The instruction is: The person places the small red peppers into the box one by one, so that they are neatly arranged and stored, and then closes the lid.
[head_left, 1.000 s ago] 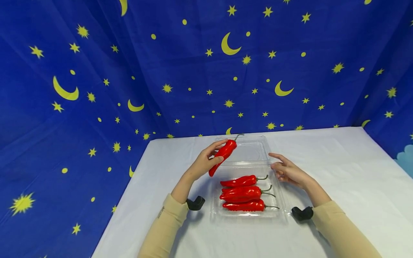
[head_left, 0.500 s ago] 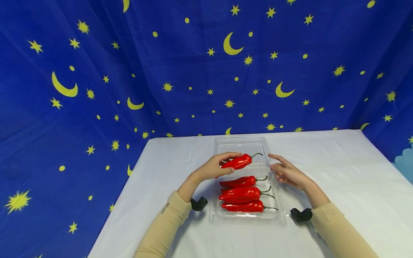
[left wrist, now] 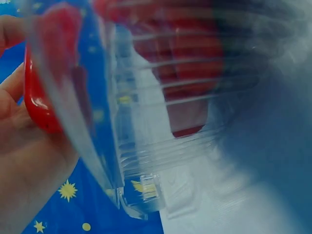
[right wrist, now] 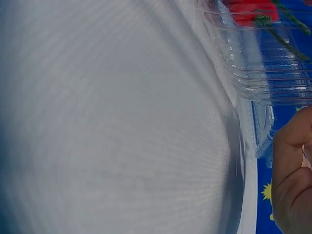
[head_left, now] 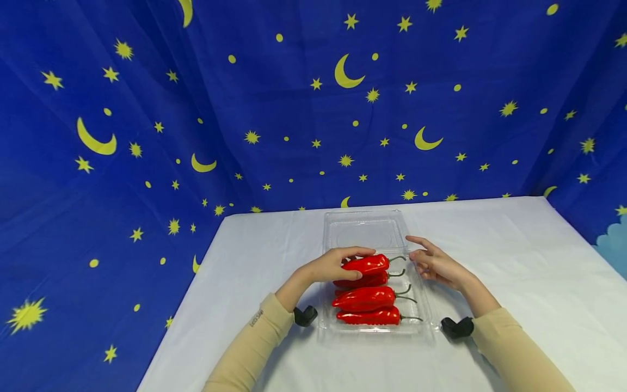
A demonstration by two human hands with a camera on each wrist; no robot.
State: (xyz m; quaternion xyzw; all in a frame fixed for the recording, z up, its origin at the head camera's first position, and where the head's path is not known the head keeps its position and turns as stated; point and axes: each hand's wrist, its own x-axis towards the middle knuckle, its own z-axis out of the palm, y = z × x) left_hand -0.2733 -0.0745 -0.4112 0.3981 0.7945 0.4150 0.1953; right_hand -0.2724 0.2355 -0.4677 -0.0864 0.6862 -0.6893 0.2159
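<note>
My left hand [head_left: 323, 267] grips a red chili pepper [head_left: 374, 263] between thumb and fingers, its green stem pointing right. It is low over the back of a clear plastic container [head_left: 427, 310], close behind the other peppers. In the left wrist view, the held pepper [left wrist: 41, 105] shows beside the palm. Several more red peppers [head_left: 367, 298] lie side by side in the container, stems to the right; the left hand partly covers the rearmost. My right hand [head_left: 443, 268] is at the container's right edge near the hinge, index finger extended, other fingers loosely bent, holding nothing.
The container's clear lid [head_left: 364, 231] lies folded back behind its base. A white cloth [head_left: 514, 261] covers the table. Blue fabric [head_left: 294, 109] with yellow stars and moons hangs behind and at the sides. Each wrist bears a black camera mount [head_left: 457, 328].
The left hand has brought the red chili pepper down and to the right, turning it level, from over the lid into the back of the container. The right hand has stayed in place.
</note>
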